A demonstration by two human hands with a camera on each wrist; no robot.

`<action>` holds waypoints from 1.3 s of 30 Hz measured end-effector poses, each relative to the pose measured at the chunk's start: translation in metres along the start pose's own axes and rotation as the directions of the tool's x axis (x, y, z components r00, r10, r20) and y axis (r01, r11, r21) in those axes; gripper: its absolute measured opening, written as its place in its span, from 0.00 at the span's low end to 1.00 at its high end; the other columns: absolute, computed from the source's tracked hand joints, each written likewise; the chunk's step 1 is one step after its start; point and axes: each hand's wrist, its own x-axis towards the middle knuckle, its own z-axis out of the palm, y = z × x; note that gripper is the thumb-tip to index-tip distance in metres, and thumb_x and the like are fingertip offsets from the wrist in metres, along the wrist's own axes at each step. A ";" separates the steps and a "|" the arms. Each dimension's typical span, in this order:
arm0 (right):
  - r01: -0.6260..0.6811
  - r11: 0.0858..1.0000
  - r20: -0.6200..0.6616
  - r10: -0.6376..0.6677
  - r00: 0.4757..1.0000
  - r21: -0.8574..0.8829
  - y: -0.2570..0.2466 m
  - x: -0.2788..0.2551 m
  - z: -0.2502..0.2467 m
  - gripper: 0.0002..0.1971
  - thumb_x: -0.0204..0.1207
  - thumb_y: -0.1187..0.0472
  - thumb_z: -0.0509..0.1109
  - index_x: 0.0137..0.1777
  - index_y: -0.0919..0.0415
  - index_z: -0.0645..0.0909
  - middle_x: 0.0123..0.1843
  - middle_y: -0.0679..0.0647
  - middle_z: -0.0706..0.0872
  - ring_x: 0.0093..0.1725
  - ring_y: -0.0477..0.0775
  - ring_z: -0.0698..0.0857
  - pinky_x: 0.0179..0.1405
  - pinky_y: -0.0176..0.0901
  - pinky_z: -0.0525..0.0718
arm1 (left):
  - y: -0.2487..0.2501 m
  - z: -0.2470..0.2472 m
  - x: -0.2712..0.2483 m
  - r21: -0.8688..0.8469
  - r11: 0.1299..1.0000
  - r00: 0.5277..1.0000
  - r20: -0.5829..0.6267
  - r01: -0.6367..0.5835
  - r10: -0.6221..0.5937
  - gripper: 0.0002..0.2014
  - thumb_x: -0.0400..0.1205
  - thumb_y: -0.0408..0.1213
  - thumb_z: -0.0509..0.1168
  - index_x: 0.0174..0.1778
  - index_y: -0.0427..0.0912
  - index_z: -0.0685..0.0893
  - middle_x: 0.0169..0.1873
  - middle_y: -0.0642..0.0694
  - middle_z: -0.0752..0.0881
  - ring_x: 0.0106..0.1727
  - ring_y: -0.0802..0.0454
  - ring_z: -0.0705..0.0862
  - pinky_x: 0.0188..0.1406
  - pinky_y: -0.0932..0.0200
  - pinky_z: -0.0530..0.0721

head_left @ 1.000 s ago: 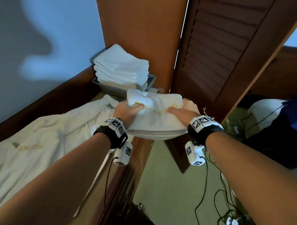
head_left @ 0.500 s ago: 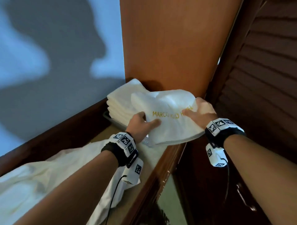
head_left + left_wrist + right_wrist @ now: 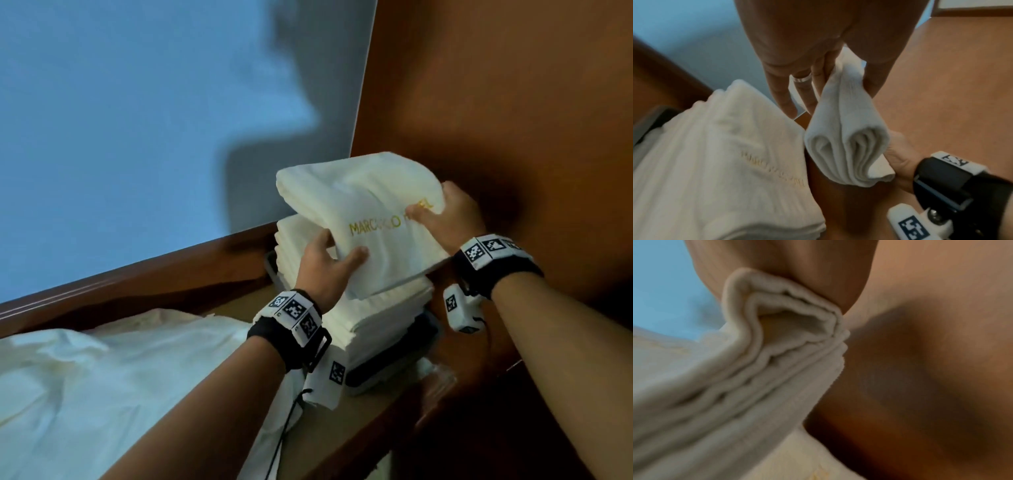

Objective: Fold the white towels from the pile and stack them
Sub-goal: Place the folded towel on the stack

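Now raised from mid-frame over the stack of folded white towels (image 3: 359, 308), folded white gold-lettered towel (image 3: 359, 219) pinched by left hand (image 3: 322, 270) and right hand (image 3: 452, 216); ready for lowering.

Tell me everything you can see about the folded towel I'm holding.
The folded towel is white terry, folded into several layers, with gold embroidered lettering, partly covered, on top. It is tilted, just above the stack of folded towels. The left hand grips its near corner; the right hand grips the right edge.

A wooden shelf (image 3: 236, 305) carries a grey tray (image 3: 390, 371) of stacked towels and a rumpled white cloth (image 3: 102, 377) beside it.
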 end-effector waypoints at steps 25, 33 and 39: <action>0.204 0.882 0.173 -0.143 0.975 -0.424 0.076 -0.031 0.092 0.28 0.76 0.40 0.67 0.70 0.56 0.77 0.70 0.58 0.77 0.66 0.66 0.73 0.61 0.60 0.73 | -0.062 -0.040 0.054 0.854 0.517 0.997 -0.081 0.060 0.018 0.44 0.81 0.69 0.60 0.88 0.53 0.52 0.86 0.45 0.54 0.86 0.37 0.52 0.82 0.36 0.55; 0.060 0.926 0.605 0.193 0.773 -0.373 0.074 -0.009 0.127 0.55 0.52 0.08 0.42 0.82 0.26 0.43 0.89 0.50 0.39 0.87 0.63 0.37 0.79 0.78 0.41 | -0.064 -0.054 0.149 0.964 -0.001 0.925 0.255 -0.266 -0.282 0.46 0.73 0.82 0.42 0.86 0.67 0.40 0.88 0.52 0.35 0.88 0.42 0.35 0.84 0.33 0.47; 0.119 0.896 0.629 0.200 0.752 -0.428 0.083 -0.010 0.142 0.53 0.54 0.09 0.44 0.82 0.25 0.44 0.89 0.51 0.36 0.87 0.64 0.36 0.82 0.72 0.38 | -0.097 -0.047 0.164 0.971 0.031 0.913 0.232 -0.236 -0.334 0.49 0.70 0.84 0.41 0.86 0.69 0.40 0.88 0.53 0.37 0.88 0.41 0.38 0.82 0.30 0.54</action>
